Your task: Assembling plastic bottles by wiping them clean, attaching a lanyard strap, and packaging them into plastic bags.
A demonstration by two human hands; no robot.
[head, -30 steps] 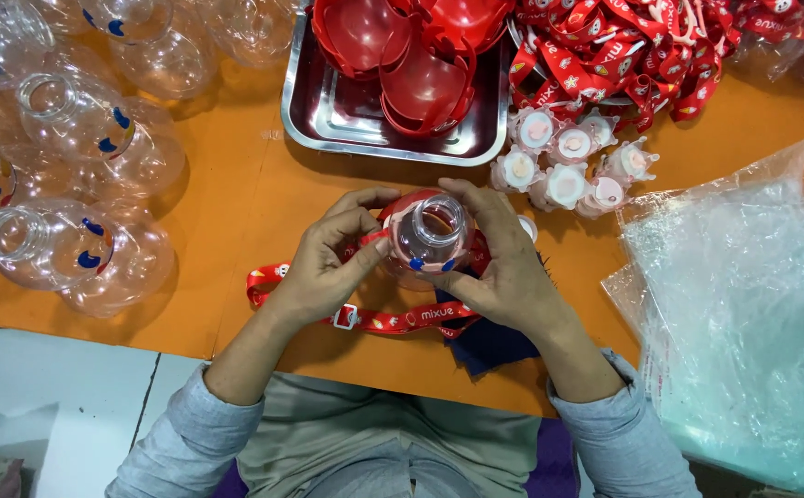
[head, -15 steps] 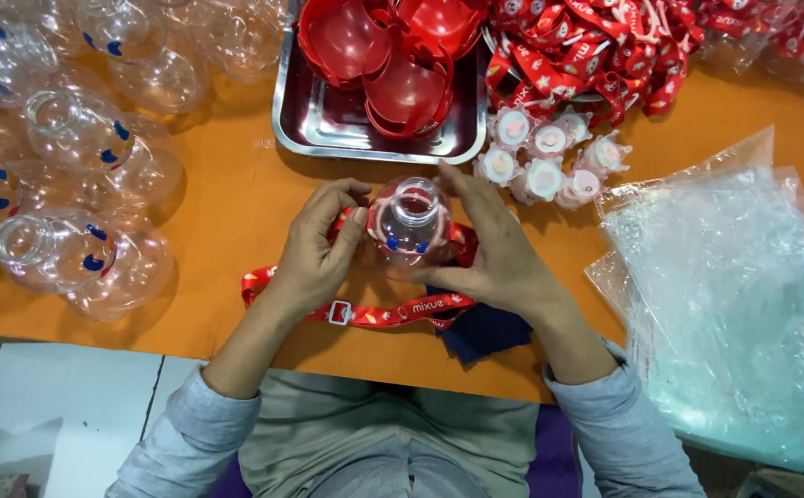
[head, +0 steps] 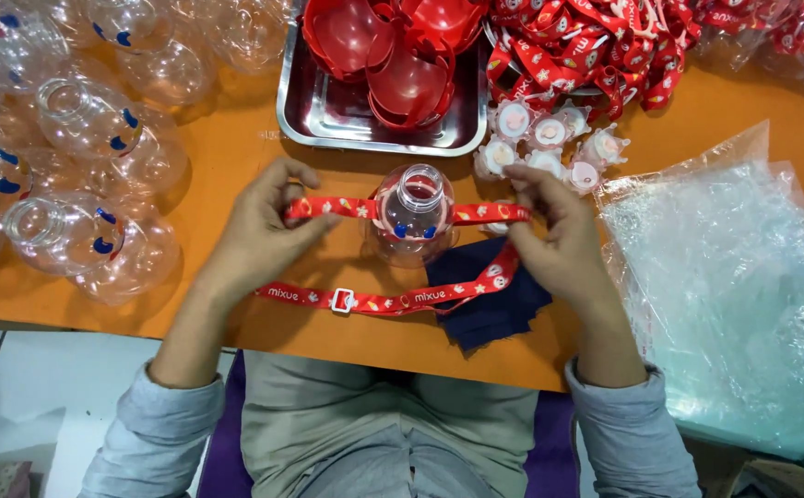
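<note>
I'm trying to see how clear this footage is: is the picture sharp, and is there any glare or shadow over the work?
Head view: the left hand, right hand and the red strap across the clear bottle are sharp; bright glints sit on the clear bottles at left and the plastic bags; only soft shadows lie under the hands on the orange table; straight edges bow slightly near the frame's sides.

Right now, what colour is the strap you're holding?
Red strap with small white patterns, clearest in the head view.

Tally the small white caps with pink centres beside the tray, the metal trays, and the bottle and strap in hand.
White caps: 6 visible
Metal tray: 1
Clear bottle between the left hand and right hand: 1
Red strap: 1
Total: 9
</note>
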